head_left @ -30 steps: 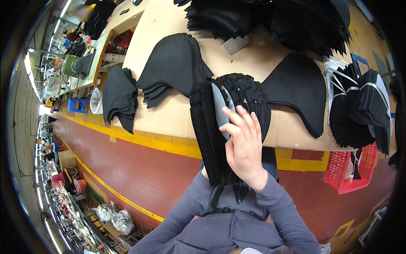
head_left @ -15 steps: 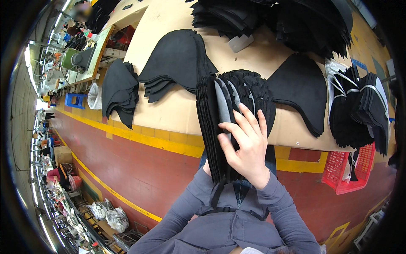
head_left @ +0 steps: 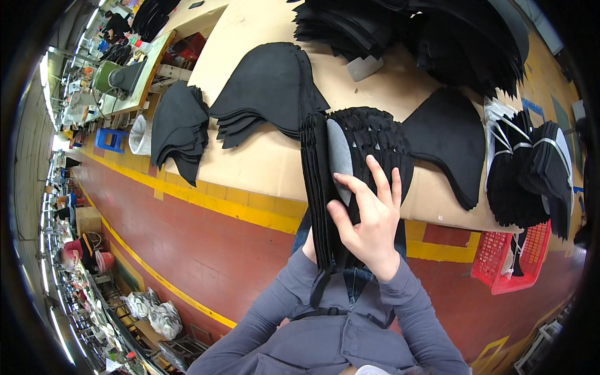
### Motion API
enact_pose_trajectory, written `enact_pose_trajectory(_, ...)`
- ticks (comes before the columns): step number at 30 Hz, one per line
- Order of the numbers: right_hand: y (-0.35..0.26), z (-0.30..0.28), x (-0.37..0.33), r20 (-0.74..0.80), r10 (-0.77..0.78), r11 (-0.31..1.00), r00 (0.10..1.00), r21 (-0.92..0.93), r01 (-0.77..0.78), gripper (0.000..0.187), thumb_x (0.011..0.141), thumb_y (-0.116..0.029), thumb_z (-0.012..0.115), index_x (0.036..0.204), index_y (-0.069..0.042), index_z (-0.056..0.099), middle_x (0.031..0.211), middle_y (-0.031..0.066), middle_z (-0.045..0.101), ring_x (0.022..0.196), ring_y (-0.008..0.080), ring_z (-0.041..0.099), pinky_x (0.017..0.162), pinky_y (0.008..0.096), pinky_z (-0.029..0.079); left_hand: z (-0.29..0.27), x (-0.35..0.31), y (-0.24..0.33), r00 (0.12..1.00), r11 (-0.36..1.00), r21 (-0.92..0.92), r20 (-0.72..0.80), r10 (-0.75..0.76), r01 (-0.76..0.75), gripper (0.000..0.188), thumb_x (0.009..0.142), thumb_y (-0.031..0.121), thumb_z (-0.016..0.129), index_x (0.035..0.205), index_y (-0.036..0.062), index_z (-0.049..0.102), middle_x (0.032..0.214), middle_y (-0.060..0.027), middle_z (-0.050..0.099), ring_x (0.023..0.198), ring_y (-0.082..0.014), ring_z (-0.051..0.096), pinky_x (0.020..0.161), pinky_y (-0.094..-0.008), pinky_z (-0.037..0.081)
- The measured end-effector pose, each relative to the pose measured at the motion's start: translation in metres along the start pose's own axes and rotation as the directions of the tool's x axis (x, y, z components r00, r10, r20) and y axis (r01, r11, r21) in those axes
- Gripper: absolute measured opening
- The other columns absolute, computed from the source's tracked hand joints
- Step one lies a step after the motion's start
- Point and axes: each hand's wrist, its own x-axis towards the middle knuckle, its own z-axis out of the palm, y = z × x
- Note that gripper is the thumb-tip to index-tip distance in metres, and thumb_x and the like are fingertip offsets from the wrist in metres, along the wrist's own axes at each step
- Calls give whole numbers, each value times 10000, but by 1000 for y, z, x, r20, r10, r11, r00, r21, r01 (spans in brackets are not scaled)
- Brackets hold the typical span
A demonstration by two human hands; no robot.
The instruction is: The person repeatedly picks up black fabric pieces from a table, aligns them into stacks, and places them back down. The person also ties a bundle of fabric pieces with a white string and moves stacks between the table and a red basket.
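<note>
A thick bundle of black fabric-like cut pieces [head_left: 315,194] stands on edge in front of me, its near part over the table's front edge. Among them one piece shows a grey face [head_left: 339,150], in a gap between the tight left part and the fanned right part. My right hand [head_left: 372,228] lies over the bundle with fingers spread; the index fingertip touches the grey face, and the thumb rests lower on the black edges. Of my left hand [head_left: 309,248] only the wrist area shows, at the bundle's lower left; its fingers are hidden behind the pieces.
On the tan table [head_left: 256,169] lie a curved black stack [head_left: 265,81], a smaller stack [head_left: 178,125] to its left, and another stack [head_left: 447,137] at right. Tied bundles [head_left: 515,169] sit at the right edge above a red basket [head_left: 509,262]. Larger black piles [head_left: 469,50] stand behind.
The gap at the grey-faced piece has widened, so more of its grey shows. My right hand's fingers have spread and shifted slightly right. The whole view has shifted a little.
</note>
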Motion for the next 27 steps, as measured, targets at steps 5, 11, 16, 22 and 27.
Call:
enact_pose_trajectory(5, -2, -2, 0, -25, 26, 997, 999, 73, -24, 325, 790, -165, 706, 1109, -121, 662, 1105, 36, 705, 1341, 284, 479, 1178, 526, 190, 2, -7, 3, 1000, 997, -70, 5, -29, 29, 517, 1081, 378, 320, 1528, 121, 277, 1505, -89, 394, 1337, -216, 476, 1096, -347, 440)
enact_pose_trajectory(11, -7, -1, 1, -11, 31, 999, 999, 8, -31, 154, 775, -175, 738, 924, -141, 712, 1085, 49, 697, 1325, 282, 490, 1168, 513, 214, 5, -11, 7, 997, 986, -150, 15, -74, 76, 521, 1079, 393, 319, 1527, 128, 281, 1501, -87, 399, 1333, -216, 480, 1095, -348, 441)
enact_pose_trajectory(16, -9, -2, 0, -14, 55, 998, 998, 6, -55, 190, 745, -146, 728, 932, -136, 693, 1135, 54, 684, 1332, 276, 483, 1166, 506, 222, 6, -12, 13, 993, 970, -214, 29, -112, 116, 525, 1078, 405, 319, 1526, 134, 284, 1498, -86, 403, 1331, -216, 483, 1094, -349, 441)
enact_pose_trajectory(22, -1, 7, -4, -85, -76, 997, 994, -6, 75, 314, 706, 33, 603, 973, -132, 626, 1369, 89, 575, 1386, 334, 402, 1175, 532, 210, 10, -14, 16, 987, 944, -291, 44, -151, 158, 529, 1076, 420, 318, 1526, 142, 288, 1494, -85, 408, 1327, -216, 487, 1094, -349, 442)
enact_pose_trajectory(27, -7, -3, 1, 24, 55, 998, 998, -11, -55, 303, 776, -94, 669, 1078, -104, 647, 1106, 16, 703, 1378, 299, 411, 1173, 538, 194, 13, -13, 20, 980, 914, -353, 65, -189, 200, 533, 1075, 433, 318, 1525, 148, 291, 1491, -84, 412, 1324, -216, 490, 1093, -350, 442)
